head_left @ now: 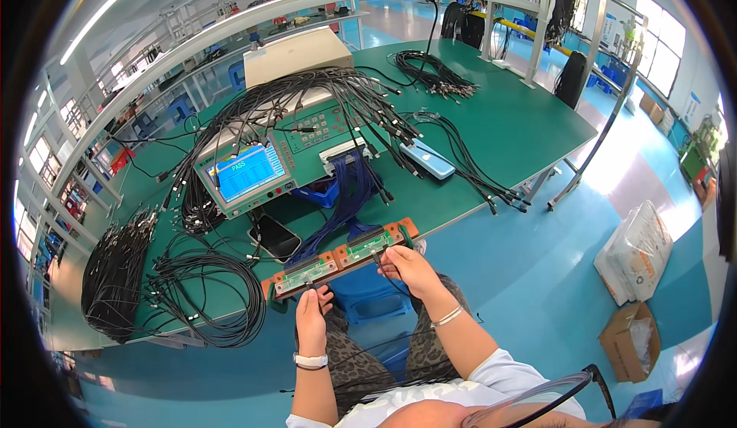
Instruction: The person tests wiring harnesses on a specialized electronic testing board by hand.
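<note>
Two black cable ends (377, 259) pinched: one by left hand (312, 307), one by right hand (411, 268), at green circuit boards (370, 248). Possible board damage; cause: skewed sideways force.

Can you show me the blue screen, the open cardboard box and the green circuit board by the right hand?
Blue screen (247, 173), head view: middle of the display.
Open cardboard box (617, 347), head view: outer side wall.
Green circuit board (371, 248), head view: its green face.

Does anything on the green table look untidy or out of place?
Yes: many black cables are draped over the test instrument, some hanging across its front panel, which looks untidy. No spill or damage is visible.
</note>
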{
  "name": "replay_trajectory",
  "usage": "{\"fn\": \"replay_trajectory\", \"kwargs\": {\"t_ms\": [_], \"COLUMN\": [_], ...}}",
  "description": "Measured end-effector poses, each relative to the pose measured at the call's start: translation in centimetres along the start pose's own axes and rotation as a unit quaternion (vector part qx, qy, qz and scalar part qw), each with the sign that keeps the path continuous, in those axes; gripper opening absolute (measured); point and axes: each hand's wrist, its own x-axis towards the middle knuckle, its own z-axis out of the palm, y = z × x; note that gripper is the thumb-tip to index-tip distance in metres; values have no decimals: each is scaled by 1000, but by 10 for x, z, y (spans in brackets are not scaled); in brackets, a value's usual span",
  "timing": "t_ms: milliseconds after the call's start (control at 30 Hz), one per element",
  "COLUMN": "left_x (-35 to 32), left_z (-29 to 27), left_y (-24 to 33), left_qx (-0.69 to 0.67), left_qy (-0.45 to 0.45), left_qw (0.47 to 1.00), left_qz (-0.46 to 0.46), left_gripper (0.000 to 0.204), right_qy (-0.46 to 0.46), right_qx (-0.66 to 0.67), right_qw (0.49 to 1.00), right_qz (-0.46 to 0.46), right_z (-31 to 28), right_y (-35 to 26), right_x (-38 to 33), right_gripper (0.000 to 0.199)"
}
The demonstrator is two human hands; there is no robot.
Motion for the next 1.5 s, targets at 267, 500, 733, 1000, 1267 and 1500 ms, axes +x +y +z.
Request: {"fn": "replay_trajectory", "kwargs": {"t_ms": [267, 500, 733, 1000, 1267, 1500], "left_x": [12, -4, -23, -7, 2, 7], "left_z": [7, 9, 21, 13, 3, -1], "left_y": [2, -10, -20, -10, -14, -15], "left_qx": [-30, -150, -83, -66, -82, -107], "left_qy": [40, 41, 41, 50, 78, 63], "left_qw": [999, 987, 993, 995, 992, 990], "left_qz": [-12, -41, -69, -56, -58, -59], "left_gripper": [27, 26, 28, 30, 31, 30], "right_qy": [-8, 28, 79, 80, 94, 88], "right_qx": [47, 52, -20, -41, 2, 80], "right_qw": [998, 997, 996, 995, 995, 991], "right_qz": [31, 56, 32, 41, 41, 53], "right_z": [22, 20, 16, 19, 24, 24], "right_y": [8, 46, 35, 27, 31, 21], "right_x": [8, -19, -12, -2, 5, 12], "right_gripper": [25, 25, 25, 24, 24, 25]}}
